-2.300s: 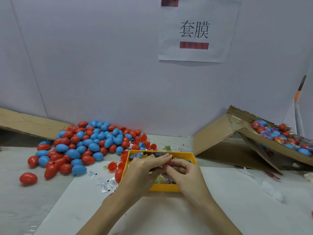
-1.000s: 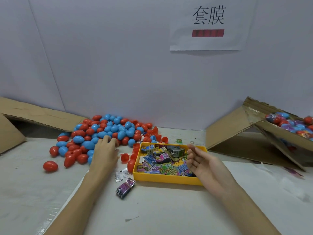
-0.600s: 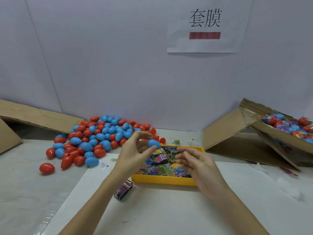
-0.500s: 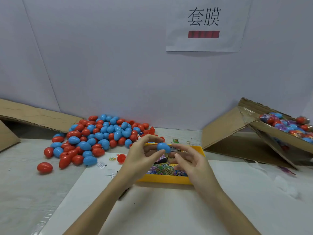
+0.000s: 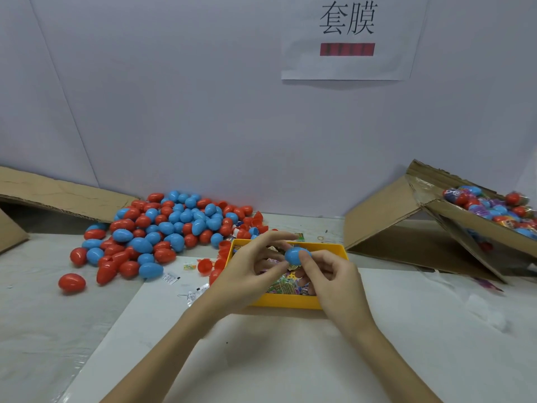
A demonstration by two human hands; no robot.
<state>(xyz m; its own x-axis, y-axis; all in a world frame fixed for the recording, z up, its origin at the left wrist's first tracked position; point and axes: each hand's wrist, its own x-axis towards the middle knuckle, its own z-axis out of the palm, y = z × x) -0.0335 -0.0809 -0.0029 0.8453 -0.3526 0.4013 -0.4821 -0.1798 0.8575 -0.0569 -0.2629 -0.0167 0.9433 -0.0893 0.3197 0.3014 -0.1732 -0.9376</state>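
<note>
A heap of red and blue eggs (image 5: 162,228) lies at left, a tilted cardboard box (image 5: 377,222) at right.

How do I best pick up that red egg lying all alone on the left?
Pinch the lone red egg across its fat middle, coming straight down from above. It lies on its side on the table, apart from the pile, so both sides are free.

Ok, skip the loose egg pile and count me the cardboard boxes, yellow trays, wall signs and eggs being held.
Cardboard boxes: 2
Yellow tray: 1
Wall sign: 1
Blue egg, held: 1
Total: 5
</note>
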